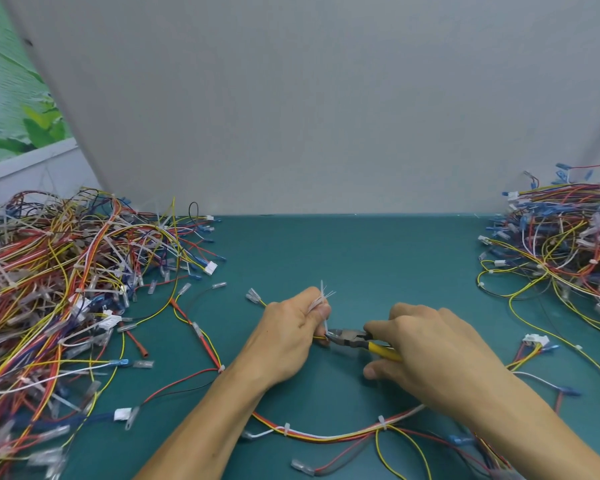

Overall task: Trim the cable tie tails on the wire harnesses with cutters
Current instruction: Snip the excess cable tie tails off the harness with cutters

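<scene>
- On the left of the frame I see a big tangled pile of harnesses [59, 289] with long white tie tails sticking out. A second pile [568, 244] fills the right edge.
- Between them lies the teal counter [361, 258], with a grey panel [309, 98] standing behind it and a leaf-print wall [11, 98] at the upper left.
- The harness being worked on [333, 434] loops across the lower middle, passing under both forearms. Its yellow wire rises to my left hand [288, 334].
- The left hand's fingers are curled tight, pinching that wire along with a tuft of white offcuts [321, 299] that fans out above the thumb.
- My right hand [426, 344] grips the yellow handles of the cutters [350, 339], fingers wrapped round them. The jaws sit at the base of an upright cable tie tail [325, 323], just beside the left thumb.
- Both hands hide the tie's head and most of the handles, and I cannot tell whether the jaws have closed fully.
- The left pile is blurred at the lower edge.
</scene>
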The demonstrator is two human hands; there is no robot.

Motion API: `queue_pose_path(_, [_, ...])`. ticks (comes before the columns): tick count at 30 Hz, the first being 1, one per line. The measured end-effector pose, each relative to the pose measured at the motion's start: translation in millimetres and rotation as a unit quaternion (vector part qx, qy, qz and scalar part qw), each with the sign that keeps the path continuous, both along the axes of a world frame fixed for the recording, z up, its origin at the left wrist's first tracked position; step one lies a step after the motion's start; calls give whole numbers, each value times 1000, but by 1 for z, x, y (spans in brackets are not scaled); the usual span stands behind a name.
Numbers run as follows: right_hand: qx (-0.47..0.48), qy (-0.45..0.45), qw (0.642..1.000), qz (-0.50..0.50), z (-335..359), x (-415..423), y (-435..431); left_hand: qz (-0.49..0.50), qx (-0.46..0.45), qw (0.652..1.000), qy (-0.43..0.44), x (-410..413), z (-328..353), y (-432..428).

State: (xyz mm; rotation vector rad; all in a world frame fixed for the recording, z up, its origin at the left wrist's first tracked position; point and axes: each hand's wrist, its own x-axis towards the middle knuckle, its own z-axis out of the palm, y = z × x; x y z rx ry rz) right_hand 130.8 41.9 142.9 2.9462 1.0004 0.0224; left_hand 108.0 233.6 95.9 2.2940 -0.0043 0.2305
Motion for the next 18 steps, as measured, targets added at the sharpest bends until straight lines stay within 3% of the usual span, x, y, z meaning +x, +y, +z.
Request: queue_pose_path(18, [12, 50, 999, 16, -16, 4, 1, 28, 3, 999, 15, 2, -3, 0])
